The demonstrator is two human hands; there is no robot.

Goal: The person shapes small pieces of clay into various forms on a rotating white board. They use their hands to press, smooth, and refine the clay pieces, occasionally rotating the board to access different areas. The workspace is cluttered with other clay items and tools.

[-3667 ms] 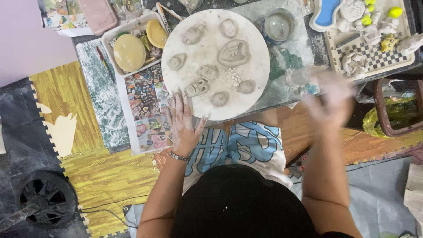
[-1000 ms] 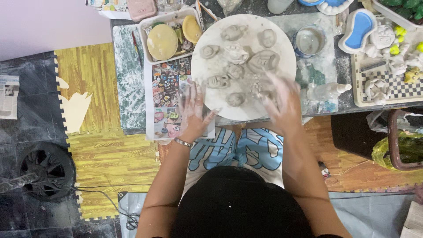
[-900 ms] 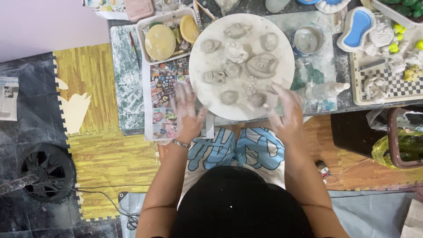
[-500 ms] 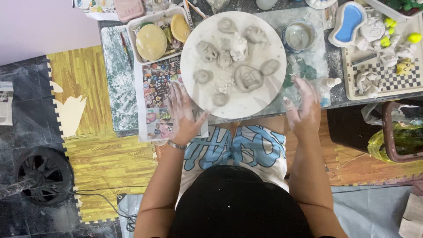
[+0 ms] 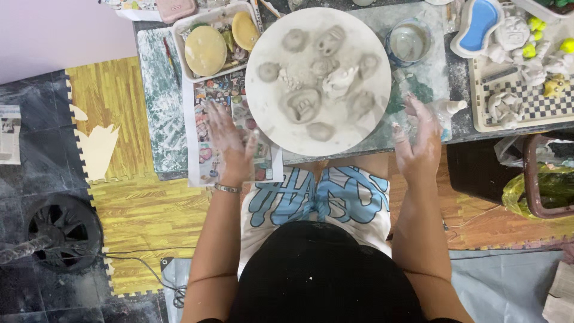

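A round white board [image 5: 269, 128] lies on the low table in front of me, carrying several small grey clay pieces [image 5: 302, 104]. My left hand [image 5: 230, 143] is flat and open just left of the board's edge, over a colourful printed sheet [image 5: 206, 98]. My right hand [image 5: 415, 140], dusted with clay, hovers open at the board's right edge, palm turned inward. Neither hand holds anything.
A white tray [image 5: 179, 45] with yellow round discs sits at the upper left. A small bowl [image 5: 408, 42] stands right of the board. A checkered tray [image 5: 538, 110] with white figures, a blue-lined dish [image 5: 475, 30], a black fan [image 5: 60, 230], yellow floor mats [image 5: 140, 221].
The round board has turned, its clay pieces now in different spots. My right hand moved from on the board out to its right edge; my left hand stayed at the left edge.
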